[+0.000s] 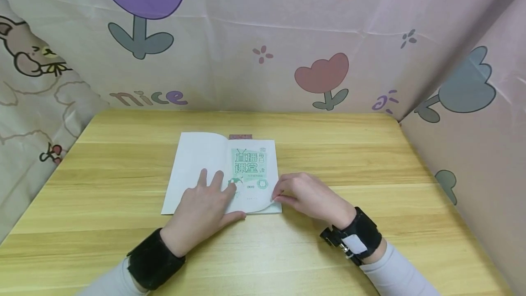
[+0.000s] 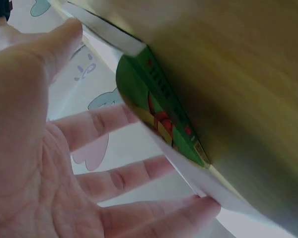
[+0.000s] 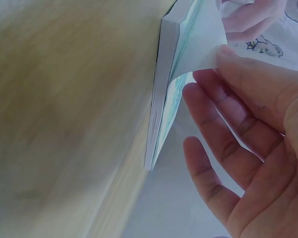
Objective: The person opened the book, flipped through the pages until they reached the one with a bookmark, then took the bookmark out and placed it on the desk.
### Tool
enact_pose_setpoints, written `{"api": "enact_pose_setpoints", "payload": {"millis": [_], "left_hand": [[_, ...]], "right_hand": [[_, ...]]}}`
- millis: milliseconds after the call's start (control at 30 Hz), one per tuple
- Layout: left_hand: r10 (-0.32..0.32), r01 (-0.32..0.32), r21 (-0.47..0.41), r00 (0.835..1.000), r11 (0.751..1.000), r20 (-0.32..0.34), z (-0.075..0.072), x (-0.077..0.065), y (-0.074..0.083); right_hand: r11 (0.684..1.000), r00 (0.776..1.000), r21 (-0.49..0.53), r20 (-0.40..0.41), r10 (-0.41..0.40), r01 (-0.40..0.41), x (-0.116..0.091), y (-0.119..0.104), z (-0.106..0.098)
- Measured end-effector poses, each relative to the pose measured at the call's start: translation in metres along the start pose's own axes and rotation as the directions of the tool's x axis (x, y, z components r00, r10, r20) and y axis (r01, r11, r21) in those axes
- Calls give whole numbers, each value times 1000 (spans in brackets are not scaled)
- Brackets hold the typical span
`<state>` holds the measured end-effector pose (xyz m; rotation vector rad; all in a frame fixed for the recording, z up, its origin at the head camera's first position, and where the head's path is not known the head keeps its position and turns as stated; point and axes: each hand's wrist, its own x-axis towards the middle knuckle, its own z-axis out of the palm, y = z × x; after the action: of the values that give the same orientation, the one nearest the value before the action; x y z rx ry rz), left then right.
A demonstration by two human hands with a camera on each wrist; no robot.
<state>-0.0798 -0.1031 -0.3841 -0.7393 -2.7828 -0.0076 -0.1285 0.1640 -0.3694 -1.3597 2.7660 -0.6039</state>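
Observation:
An open book lies on the wooden table, its left side blank white and its right page printed in green. My left hand rests across the lower middle of the book with its fingers spread straight. In the left wrist view the green spine of the book shows beyond the palm. At the lower right corner, my right hand pinches the edge of the page between thumb and fingers. The right wrist view shows that page curving up from the page block.
A dark reddish strip sticks out behind the book's top edge. The wooden table is bounded at the back and sides by a printed cloth. Both wrists wear black straps.

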Motion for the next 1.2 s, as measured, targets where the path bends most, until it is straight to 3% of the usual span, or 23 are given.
{"api": "enact_pose_setpoints", "payload": {"millis": [200,500,767,1000,1100,1200], "left_hand": [[-26,27,17,999,1000,-20,4,2,6],[-92,90,26,994,996,55,3,4,14],[-75,72,65,997,995,35,5,4,17],[-65,62,80,997,995,34,4,4,16],[-73,72,51,997,996,24,3,4,16],[-80,80,15,996,997,24,1,4,17]], "right_hand": [[1000,999,-4,-28,17,-17,1,0,0],[1000,996,5,-89,2,-2,2,0,-1],[1000,990,25,-139,7,-4,4,0,0],[991,973,83,-197,123,-108,1,3,-5],[989,978,62,-151,145,-137,-1,5,-4],[993,993,-2,-25,117,-117,-2,6,0]]}}
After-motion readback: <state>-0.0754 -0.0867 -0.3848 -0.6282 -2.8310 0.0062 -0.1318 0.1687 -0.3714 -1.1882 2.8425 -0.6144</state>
